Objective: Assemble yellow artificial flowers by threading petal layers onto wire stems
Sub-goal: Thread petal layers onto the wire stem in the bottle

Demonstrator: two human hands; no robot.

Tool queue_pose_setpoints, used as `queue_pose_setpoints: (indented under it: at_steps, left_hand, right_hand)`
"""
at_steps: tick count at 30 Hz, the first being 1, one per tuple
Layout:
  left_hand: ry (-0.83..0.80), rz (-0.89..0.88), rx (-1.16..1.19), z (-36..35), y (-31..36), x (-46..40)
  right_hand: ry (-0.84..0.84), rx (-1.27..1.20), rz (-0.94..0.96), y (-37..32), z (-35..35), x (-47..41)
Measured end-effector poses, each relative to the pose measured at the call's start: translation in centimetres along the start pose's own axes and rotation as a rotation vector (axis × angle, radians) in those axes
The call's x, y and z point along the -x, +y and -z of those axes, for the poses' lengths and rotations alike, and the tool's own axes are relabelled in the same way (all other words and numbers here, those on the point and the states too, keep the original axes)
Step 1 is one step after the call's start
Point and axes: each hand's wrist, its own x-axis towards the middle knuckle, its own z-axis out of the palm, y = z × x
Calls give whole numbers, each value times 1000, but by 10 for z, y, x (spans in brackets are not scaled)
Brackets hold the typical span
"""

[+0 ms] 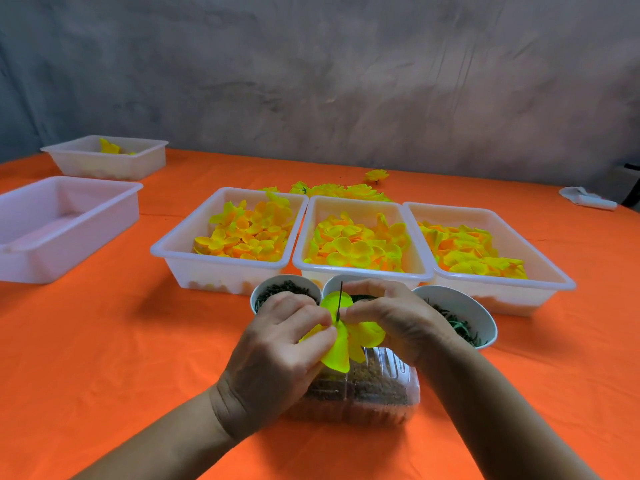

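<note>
My left hand (pixel 277 344) and my right hand (pixel 391 317) meet over the near middle of the table, both pinching a yellow petal layer (pixel 341 344). A thin dark wire stem (pixel 339 301) pokes up through the petal's centre between my fingertips. Three white trays hold loose yellow petals: left tray (pixel 166 249), middle tray (pixel 304 261), right tray (pixel 554 271). Finished yellow flowers (pixel 346 190) lie behind the trays.
Three white cups with dark green parts stand before the trays: left cup (pixel 266 284), middle cup (pixel 332 282), right cup (pixel 485 317). A clear plastic box (pixel 381 400) of brown bits sits under my hands. Two more white bins (pixel 41 251) (pixel 138 168) stand far left. An orange cloth (pixel 104 341) covers the table.
</note>
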Motion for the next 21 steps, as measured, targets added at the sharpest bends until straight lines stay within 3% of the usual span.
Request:
queue_pose_setpoints:
  at_steps: [7,11,15,21]
  left_hand:
    - [-21,-68,-26,-1,-2,-2]
    - [-88,-4,99,4,-4,-1]
    - [-83,203,365,7,-7,-1]
    - [34,735,693,-2,1,-14]
  right_hand:
    - [25,-68,19,2,-3,1]
    - [41,-72,14,2,-5,4]
    - [43,-83,8,2,-6,5]
    - [4,-156,-15,7,-3,5]
